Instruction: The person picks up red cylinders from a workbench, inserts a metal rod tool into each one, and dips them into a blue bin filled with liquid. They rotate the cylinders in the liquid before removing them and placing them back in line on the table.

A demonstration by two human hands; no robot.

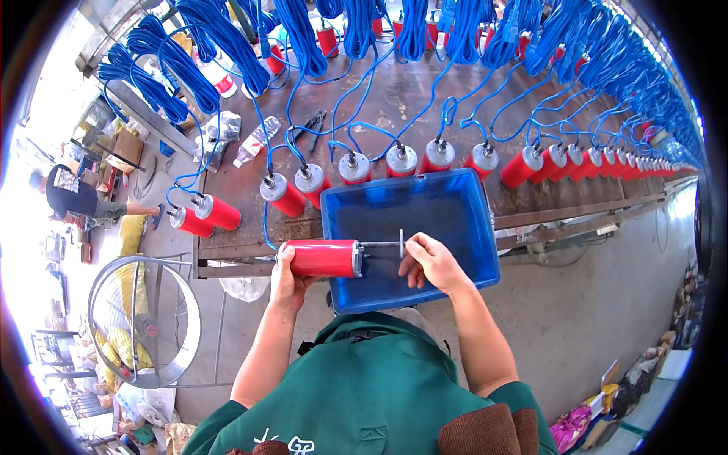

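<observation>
My left hand (287, 287) is wrapped round the back end of a red cylinder (322, 258), held level above the near part of a blue plastic tub (485, 227). A blue cable runs from that end toward the table. Out of the cylinder's right end reaches a thin metal rod (379, 244), tipped by a small upright metal disc (401, 241). My right hand (431, 265) pinches this disc from the right, its lower fingers curled and partly hidden. The tub's inside looks dark; whether it holds liquid I cannot tell.
Several red cylinders (284, 196) with grey caps line the edge of a worn table (379, 106), wired to hanging blue cable coils (299, 38). Pliers (313, 130) and a plastic bottle (258, 141) lie farther back. A round wire fan guard (144, 322) stands left; a person (72, 193) is beyond.
</observation>
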